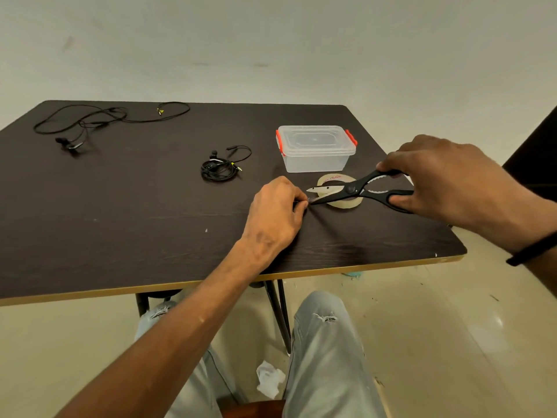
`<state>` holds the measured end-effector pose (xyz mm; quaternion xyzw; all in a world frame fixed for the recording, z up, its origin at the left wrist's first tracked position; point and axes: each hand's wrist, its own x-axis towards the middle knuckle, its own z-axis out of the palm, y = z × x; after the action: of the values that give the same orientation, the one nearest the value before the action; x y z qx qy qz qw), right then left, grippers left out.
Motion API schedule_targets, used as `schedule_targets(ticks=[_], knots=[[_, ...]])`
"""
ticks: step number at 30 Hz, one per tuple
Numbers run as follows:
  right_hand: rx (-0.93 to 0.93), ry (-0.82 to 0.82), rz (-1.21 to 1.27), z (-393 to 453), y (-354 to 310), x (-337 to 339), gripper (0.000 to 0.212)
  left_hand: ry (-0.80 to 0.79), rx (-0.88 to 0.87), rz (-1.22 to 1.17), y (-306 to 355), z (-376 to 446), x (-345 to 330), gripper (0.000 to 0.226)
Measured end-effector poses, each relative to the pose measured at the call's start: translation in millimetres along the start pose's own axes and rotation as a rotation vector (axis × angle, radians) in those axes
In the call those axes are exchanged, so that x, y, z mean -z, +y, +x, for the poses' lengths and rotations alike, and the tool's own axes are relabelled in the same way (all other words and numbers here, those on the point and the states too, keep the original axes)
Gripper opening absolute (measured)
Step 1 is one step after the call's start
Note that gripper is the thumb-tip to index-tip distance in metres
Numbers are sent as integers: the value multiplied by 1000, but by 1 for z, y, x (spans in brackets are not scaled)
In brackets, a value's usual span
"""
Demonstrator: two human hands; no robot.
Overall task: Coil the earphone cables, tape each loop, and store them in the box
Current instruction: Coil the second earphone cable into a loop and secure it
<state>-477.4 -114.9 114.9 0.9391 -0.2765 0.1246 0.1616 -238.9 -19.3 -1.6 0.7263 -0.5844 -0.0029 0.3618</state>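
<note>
A coiled black earphone cable lies mid-table. A second earphone cable lies loose and uncoiled at the far left. The clear plastic box with red clips stands closed, right of centre. In front of it lies a roll of clear tape. My left hand pinches the free end of the tape, pulled out to the left of the roll. My right hand grips black scissors, blades parted over the roll, tips at the stretched tape.
The dark wooden table has its front edge close to my knees. A crumpled white tissue lies on the tiled floor between my legs. A dark object stands at the right edge of view.
</note>
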Motion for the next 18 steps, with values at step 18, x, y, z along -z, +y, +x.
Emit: schedule_targets(ticks=[18], knots=[[-47, -34, -156, -19, -18, 2, 33, 18, -8, 40, 4, -3, 0, 16]])
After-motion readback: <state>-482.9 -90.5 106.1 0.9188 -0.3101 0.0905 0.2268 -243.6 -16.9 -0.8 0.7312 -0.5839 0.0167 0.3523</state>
